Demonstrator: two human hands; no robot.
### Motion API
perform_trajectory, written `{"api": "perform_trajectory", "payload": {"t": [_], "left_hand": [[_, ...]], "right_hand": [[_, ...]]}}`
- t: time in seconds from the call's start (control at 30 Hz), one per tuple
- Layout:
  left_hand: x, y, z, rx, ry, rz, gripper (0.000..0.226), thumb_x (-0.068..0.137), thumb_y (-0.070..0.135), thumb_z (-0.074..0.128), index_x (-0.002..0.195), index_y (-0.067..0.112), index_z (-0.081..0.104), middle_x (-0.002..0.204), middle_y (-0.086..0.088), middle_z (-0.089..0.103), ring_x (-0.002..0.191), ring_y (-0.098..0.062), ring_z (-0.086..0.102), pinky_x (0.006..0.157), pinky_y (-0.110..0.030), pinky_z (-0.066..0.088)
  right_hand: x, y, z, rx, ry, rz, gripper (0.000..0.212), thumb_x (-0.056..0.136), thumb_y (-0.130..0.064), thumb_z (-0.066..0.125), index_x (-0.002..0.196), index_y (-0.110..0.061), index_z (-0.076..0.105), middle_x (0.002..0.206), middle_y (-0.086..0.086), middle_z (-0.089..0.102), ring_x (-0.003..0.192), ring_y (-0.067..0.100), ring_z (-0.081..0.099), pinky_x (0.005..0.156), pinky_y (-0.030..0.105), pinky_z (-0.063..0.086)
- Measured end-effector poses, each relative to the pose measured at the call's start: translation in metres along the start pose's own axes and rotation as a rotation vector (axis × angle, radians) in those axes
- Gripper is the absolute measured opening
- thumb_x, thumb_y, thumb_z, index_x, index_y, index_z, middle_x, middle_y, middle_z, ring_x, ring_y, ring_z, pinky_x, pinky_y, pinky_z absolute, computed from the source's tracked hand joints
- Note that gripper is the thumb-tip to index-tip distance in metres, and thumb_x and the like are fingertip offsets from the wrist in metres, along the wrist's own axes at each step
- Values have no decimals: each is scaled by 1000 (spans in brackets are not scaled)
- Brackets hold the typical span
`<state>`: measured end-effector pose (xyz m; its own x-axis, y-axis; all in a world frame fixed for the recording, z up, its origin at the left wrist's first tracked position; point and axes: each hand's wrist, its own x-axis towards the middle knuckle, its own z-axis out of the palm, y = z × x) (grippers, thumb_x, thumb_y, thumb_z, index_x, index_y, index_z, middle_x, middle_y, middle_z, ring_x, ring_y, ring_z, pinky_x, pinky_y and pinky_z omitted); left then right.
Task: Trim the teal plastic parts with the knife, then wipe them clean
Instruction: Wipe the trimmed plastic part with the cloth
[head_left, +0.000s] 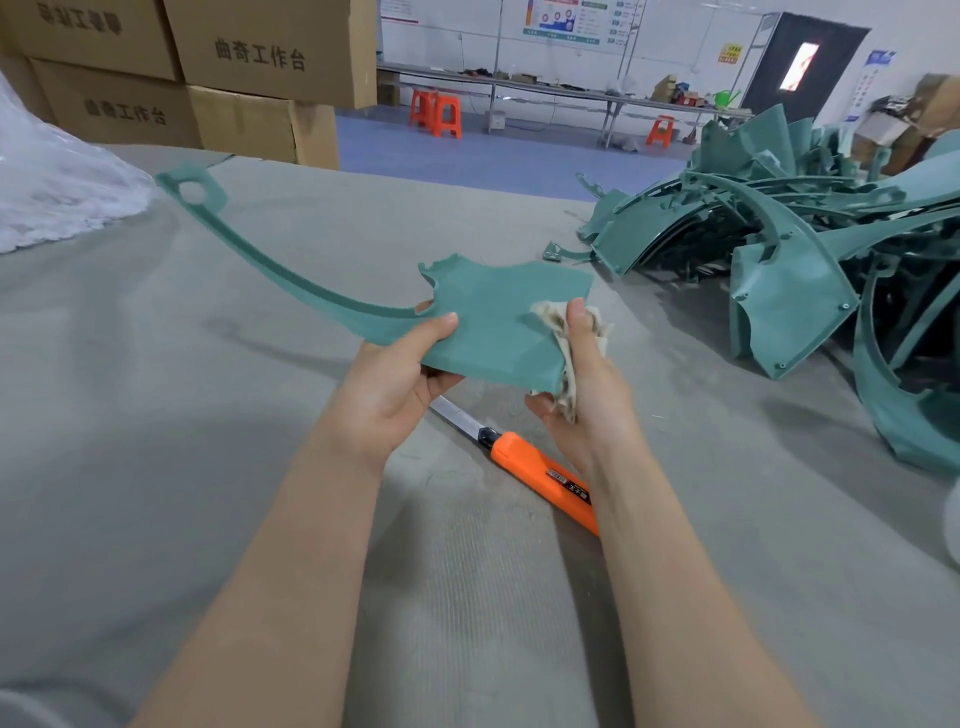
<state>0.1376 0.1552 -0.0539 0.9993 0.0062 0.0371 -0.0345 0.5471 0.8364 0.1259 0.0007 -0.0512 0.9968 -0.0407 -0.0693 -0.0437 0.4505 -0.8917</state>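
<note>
two bare forearms are seen reaching in from the bottom edge over a grey covered table (218, 493). the left hand (395, 384) is curled round the near left edge of a teal part (493, 322), which is pinched between the thumb on top and the fingers underneath. the part is held in the air above the table, its broad flat panel between the two hands and its long thin curved arm stretching away to the far left, where it ends in a tab with a round hole. the right hand (587, 384) is closed on a crumpled off-white cloth (569, 395), which is wrapped over the panel's right edge; the cloth is pressed onto the top face by the thumb and gripped from below by the fingers.

an orange knife (524, 460) is seen lying on the table just below the hands, its blade extended toward the left hand and its handle partly hidden by the right forearm. a tangled pile of teal parts (789, 249) is heaped on the table's right side, well apart from the held part. crumpled clear plastic (52, 197) lies at the far left, and cardboard boxes (260, 52) are stacked behind the table. orange stools (439, 114) and a long bench (545, 91) are visible across the blue floor.
</note>
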Motion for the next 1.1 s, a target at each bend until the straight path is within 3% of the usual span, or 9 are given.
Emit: {"api": "perform_trajectory", "payload": {"t": [0.1, 0.37, 0.5, 0.63, 0.7, 0.77, 0.83, 0.93, 1.1], "left_hand": [[0, 1, 0, -11, 38, 39, 17, 93, 2, 55, 101, 13, 66, 88, 2, 76, 79, -10, 72, 60, -21, 55], [3, -1, 0, 53, 126, 114, 21, 94, 5, 55, 110, 17, 64, 96, 3, 74, 87, -11, 70, 62, -24, 55], [3, -4, 5, 40, 161, 136, 20, 96, 8, 55, 106, 22, 63, 90, 9, 74, 83, -6, 71, 61, -21, 55], [4, 1, 0, -11, 235, 181, 20, 96, 8, 54, 100, 25, 63, 87, 12, 73, 80, -3, 70, 60, -21, 55], [4, 0, 1, -4, 242, 193, 21, 96, 7, 54, 98, 26, 63, 87, 11, 73, 79, -2, 70, 60, -20, 54], [3, -1, 3, 30, 241, 198, 22, 96, 8, 53, 99, 27, 63, 90, 11, 72, 79, -1, 70, 61, -20, 55], [2, -2, 4, 34, 246, 204, 22, 97, 8, 53, 100, 27, 62, 94, 9, 71, 80, -1, 69, 61, -20, 55], [3, 0, 3, 22, 276, 207, 21, 97, 8, 53, 102, 27, 62, 101, 6, 69, 85, -4, 68, 62, -20, 55], [3, -1, 2, 25, 297, 228, 22, 97, 9, 52, 104, 28, 62, 102, 7, 69, 93, -6, 67, 64, -20, 55]], "right_hand": [[-2, 1, 4, -64, -23, -9, 30, 94, -45, 56, 83, -19, 69, 62, -4, 63, 47, 5, 52, 39, 18, 35], [0, -4, -5, -294, -89, 51, 35, 92, -50, 57, 91, -18, 70, 71, -3, 62, 53, 6, 51, 53, 19, 44], [6, -2, -8, -288, 205, -50, 34, 96, -46, 52, 80, -20, 66, 57, -7, 62, 46, 4, 55, 52, 22, 47], [12, -8, -24, -203, 427, -88, 18, 93, -32, 55, 79, -23, 63, 72, -5, 66, 73, 14, 62, 72, 32, 48], [13, -7, -28, -215, 406, -97, 11, 89, -17, 54, 84, -18, 64, 69, -5, 64, 74, 15, 61, 69, 30, 48], [13, -6, -27, -235, 349, -121, 18, 87, -5, 50, 99, -12, 61, 79, 0, 66, 82, 19, 65, 62, 28, 47], [13, -6, -25, -250, 316, -147, 21, 87, -2, 49, 102, -15, 58, 90, 5, 65, 91, 22, 66, 60, 25, 45], [13, -5, -21, -282, 259, -128, 20, 90, -5, 52, 97, -22, 58, 102, 12, 64, 103, 28, 65, 68, 29, 45], [9, -5, -15, -206, 142, -2, 6, 94, -13, 54, 94, -13, 60, 96, 16, 64, 81, 23, 59, 58, 29, 43]]}}
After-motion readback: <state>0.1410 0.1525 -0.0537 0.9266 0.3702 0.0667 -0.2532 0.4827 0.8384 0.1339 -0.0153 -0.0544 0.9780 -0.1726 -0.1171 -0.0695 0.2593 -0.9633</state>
